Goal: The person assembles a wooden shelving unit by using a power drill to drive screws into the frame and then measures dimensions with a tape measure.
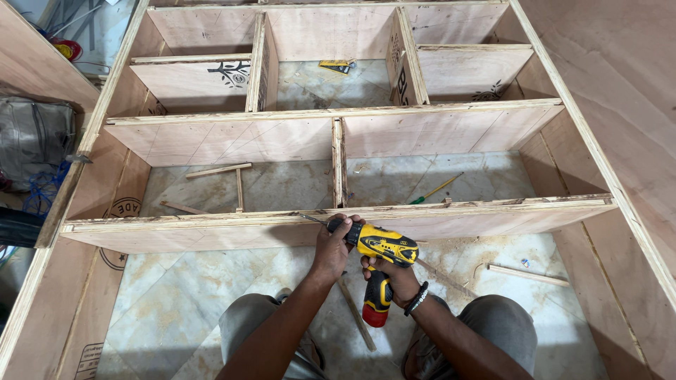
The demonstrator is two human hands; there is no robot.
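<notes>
The right hand (394, 276) is clenched around the grip of a yellow and black cordless drill (378, 255), whose red battery base points down toward the person's lap. The left hand (332, 243) closes over the front of the drill near the chuck, fingers curled around the nose. The drill bit (310, 219) slants up and left and meets the top edge of the front plywood rail (211, 229) of a large plywood cabinet frame (338, 112) lying flat on the marble floor (183, 281). A dark beaded bracelet (417, 299) sits on the right wrist.

The person crouches inside the frame's nearest bay, knees on either side of the arms. A thin wood strip (355, 317) lies on the floor between the knees, and another wood strip (528, 274) lies to the right, well apart from the hands. That bay has open floor to the left and right of the knees, bounded by the frame's side boards.

Beyond the rail, the middle bays hold loose wood offcuts (218, 170) on the left and a green and yellow screwdriver (435, 190) on the right, split by an upright divider (339, 162). Further back, a small yellow object (336, 66) lies in the centre bay. A grey bag (35, 137) rests outside the frame at far left.
</notes>
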